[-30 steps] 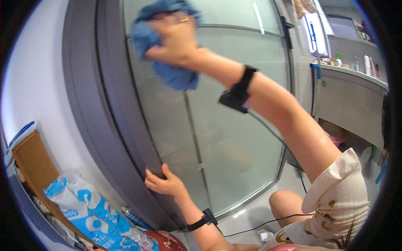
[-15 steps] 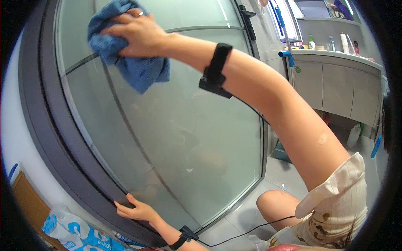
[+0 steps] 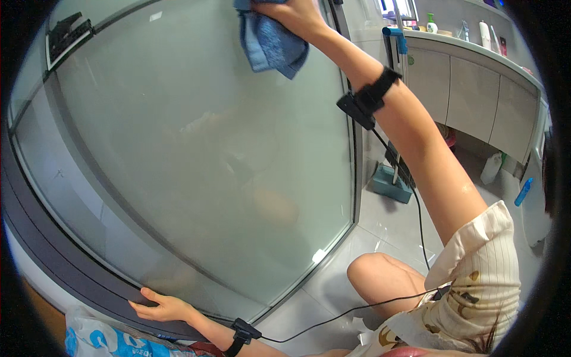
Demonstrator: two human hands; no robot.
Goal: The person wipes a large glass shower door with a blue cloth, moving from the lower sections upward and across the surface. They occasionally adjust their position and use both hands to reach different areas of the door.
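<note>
Blue cloth in use at the upper part of the frosted glass panel; work appears incomplete.
The right hand [image 3: 294,15] grips the blue cloth [image 3: 275,50] near the panel's top right; its fingertips are partly out of view. The left hand [image 3: 165,307] is at the dark frame [image 3: 89,268], thumb parted from the fingers, holding nothing. Pale marks show on the frosted glass panel [image 3: 196,160]; which areas are already wiped cannot be determined.

Right hand [image 3: 297,13] (cloth [image 3: 270,44] too) partly beyond top edge.
</note>
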